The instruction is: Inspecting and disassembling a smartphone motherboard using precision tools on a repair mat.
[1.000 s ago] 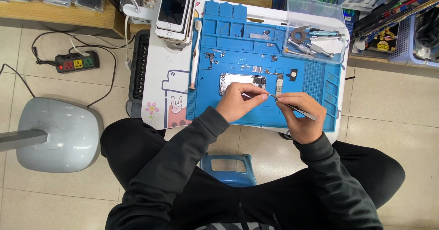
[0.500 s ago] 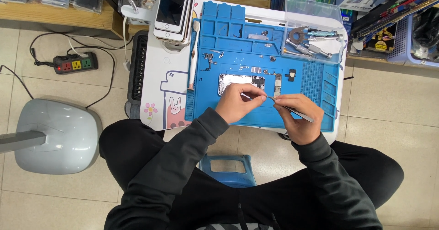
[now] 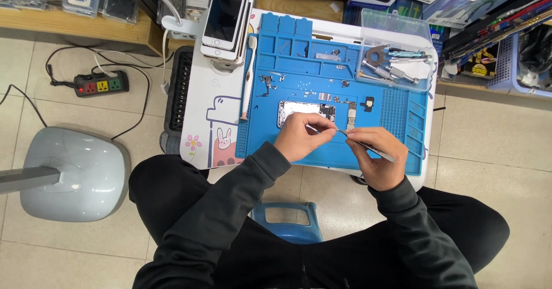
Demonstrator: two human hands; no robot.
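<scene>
STEP: I held tweezers (image 3: 368,149) pinched in right hand (image 3: 375,158) | left hand (image 3: 303,135) fingertips pressed together at tip | opened phone (image 3: 305,110) lay on blue mat (image 3: 339,82), just beyond | ADVICE: brace wrists, grip lightly.

Bare blue silicone repair mat (image 3: 322,154) lies open below the opened silver phone (image 3: 305,112). Small loose metal parts (image 3: 336,98) crowd the space just above it. The clear plastic tool tray (image 3: 397,47) blocks the far right corner, and stacked white phones (image 3: 225,22) stand far left.
</scene>
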